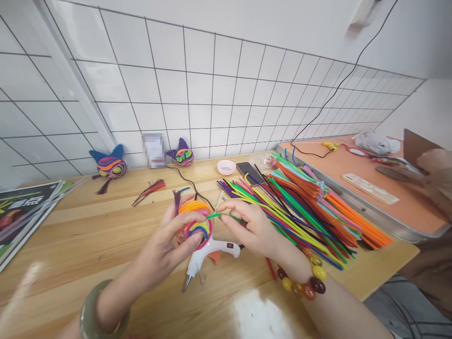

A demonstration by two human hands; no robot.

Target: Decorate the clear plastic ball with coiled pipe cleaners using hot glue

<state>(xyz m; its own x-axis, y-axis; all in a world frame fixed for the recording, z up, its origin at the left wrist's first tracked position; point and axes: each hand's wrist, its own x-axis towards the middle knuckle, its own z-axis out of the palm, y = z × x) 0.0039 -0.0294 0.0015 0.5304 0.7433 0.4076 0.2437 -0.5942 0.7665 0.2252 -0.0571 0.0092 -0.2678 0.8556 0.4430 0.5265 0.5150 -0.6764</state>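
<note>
My left hand [173, 238] is wrapped round a ball ornament [193, 207] covered with orange, pink, yellow and blue pipe cleaners, a dark tassel at its upper left. Between the thumb and fingers of my right hand [249, 226] is pinched a green pipe cleaner [213, 215], its left end touching the ball near my left fingertips. Just below the ball lies a white hot glue gun [221, 246] on the table, nozzle pointing to the lower left. To the right of my right hand spreads a pile of coloured pipe cleaners [307, 207].
Two finished-looking eared balls, one blue-eared [111, 165] and one purple-eared [182, 154], stand by the tiled wall. A pink bowl [226, 167], a phone [250, 173] and loose threads [151, 189] lie behind my hands. Magazines [26, 212] are at left. Another person's hand [432, 165] shows at right.
</note>
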